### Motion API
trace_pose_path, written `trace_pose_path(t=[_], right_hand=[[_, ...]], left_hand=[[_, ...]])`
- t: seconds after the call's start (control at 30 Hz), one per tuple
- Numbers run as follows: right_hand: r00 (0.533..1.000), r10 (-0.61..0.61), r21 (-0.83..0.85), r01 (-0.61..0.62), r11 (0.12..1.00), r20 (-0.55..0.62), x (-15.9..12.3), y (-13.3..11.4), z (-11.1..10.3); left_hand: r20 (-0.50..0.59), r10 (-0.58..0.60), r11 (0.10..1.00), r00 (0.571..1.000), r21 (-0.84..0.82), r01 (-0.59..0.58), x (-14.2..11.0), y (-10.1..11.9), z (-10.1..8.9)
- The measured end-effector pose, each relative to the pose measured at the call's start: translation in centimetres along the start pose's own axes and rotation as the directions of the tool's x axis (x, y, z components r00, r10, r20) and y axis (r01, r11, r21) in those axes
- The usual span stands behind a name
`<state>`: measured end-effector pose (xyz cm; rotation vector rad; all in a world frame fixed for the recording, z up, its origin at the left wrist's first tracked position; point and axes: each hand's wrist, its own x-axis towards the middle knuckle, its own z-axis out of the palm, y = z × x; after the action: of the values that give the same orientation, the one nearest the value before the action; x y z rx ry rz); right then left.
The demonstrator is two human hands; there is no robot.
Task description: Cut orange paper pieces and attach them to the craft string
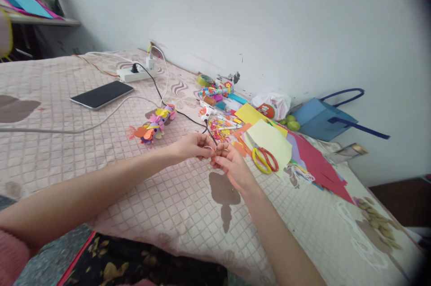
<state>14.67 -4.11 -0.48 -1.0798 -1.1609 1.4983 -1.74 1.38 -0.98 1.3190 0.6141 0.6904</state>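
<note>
My left hand (193,147) and my right hand (232,165) meet fingertip to fingertip above the middle of the table. Both are closed in a pinch. A thin white string (208,147) curves out at the left fingertips. Something tiny and orange-red shows between the fingers, too small and covered to name. Just behind the hands is a white glue gun (206,113) with a black cord. To the left lies a roll covered with colourful paper flowers (156,125). Scissors (264,160) with yellow and red handles rest on pale yellow paper (271,140), right of my right hand.
A phone (103,94) and a power strip (134,73) with cables lie at the back left. Paper scraps (224,129), a red sheet (318,167), white string (301,173) and a blue bag (323,120) fill the right side, by the wall.
</note>
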Motion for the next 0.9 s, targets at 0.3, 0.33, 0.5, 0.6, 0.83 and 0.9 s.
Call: trace_pose_path(t=[0.3, 0.33, 0.5, 0.6, 0.83, 0.9], right_hand=[[0.997, 0.063, 0.091, -0.066, 0.994, 0.041, 0.19, 0.33, -0.54], [0.997, 0.069, 0.097, -0.073, 0.993, 0.043, 0.20, 0.30, -0.56], [0.994, 0.097, 0.105, -0.100, 0.989, 0.042, 0.07, -0.10, -0.38], [0.993, 0.107, 0.111, -0.112, 0.988, 0.045, 0.02, -0.21, -0.36], [0.991, 0.116, 0.106, -0.123, 0.987, 0.069, 0.13, 0.06, -0.66], [0.991, 0.116, 0.106, -0.124, 0.987, 0.072, 0.14, 0.13, -0.71]], left_hand=[[0.037, -0.011, 1.000, 0.999, 0.006, 0.010, -0.28, 0.49, -0.04], [0.041, -0.015, 1.000, 0.999, 0.009, 0.014, -0.30, 0.54, -0.06], [0.067, -0.028, 1.000, 0.997, 0.005, 0.028, -0.31, 0.63, -0.17], [0.081, -0.037, 0.999, 0.996, -0.010, 0.038, -0.35, 0.71, -0.16], [0.085, -0.052, 0.998, 0.995, -0.034, 0.055, -0.38, 0.82, -0.01], [0.087, -0.049, 0.998, 0.995, -0.038, 0.052, -0.37, 0.78, -0.01]])
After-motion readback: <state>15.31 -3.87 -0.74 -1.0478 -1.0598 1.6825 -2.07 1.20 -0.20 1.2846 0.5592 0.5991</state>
